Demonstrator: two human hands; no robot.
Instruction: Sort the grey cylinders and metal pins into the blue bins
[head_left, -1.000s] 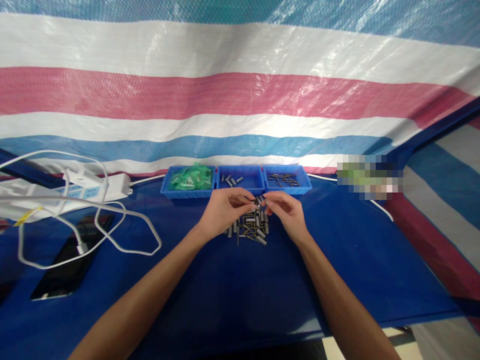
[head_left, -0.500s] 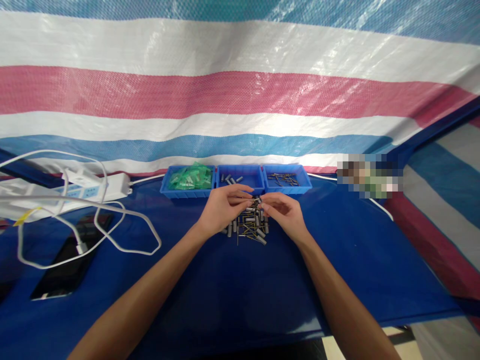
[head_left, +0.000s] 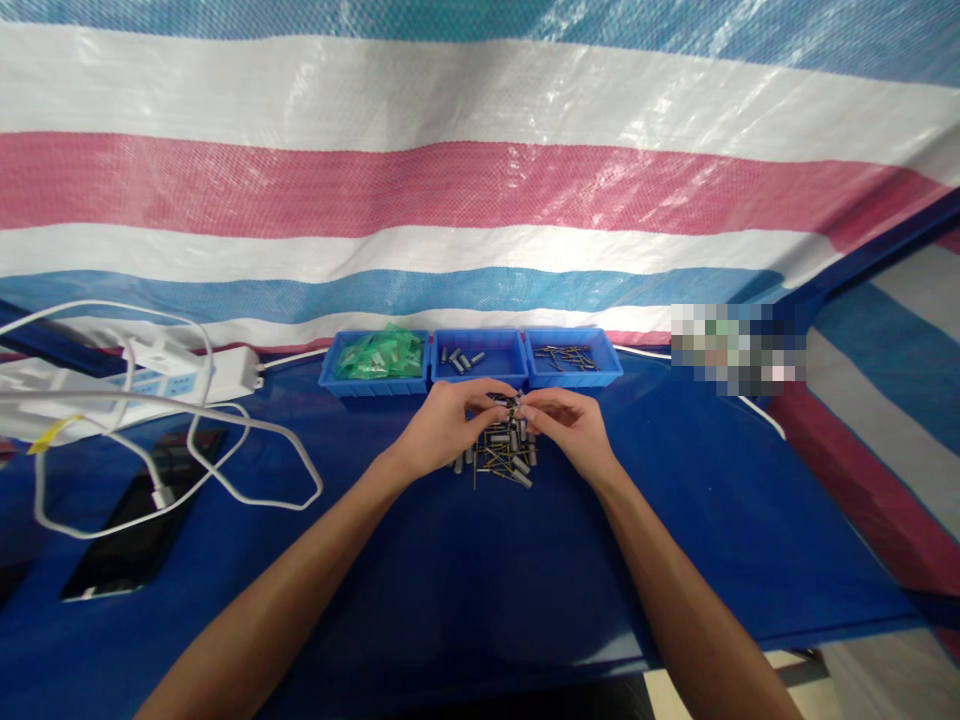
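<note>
My left hand (head_left: 448,426) and my right hand (head_left: 568,424) meet fingertip to fingertip above a small pile of grey metal sleeves and thin brass pins (head_left: 499,455) on the blue table cover. Both hands are pinched shut around tiny parts held between them; the parts are too small to name. Behind the hands stand three blue trays in a row: the left tray (head_left: 330,372) holds green plastic bags, the middle tray (head_left: 480,375) a few grey sleeves, the right tray (head_left: 611,368) thin pins.
A white power strip (head_left: 187,375) with looping white cables (head_left: 247,480) lies at the left, over a dark phone (head_left: 127,535). A striped tarp hangs behind the table. The table's front edge (head_left: 825,635) drops off at the lower right.
The two hands have drawn slightly closer together over the pile; their fingers shifted a little. Nothing else has moved.
</note>
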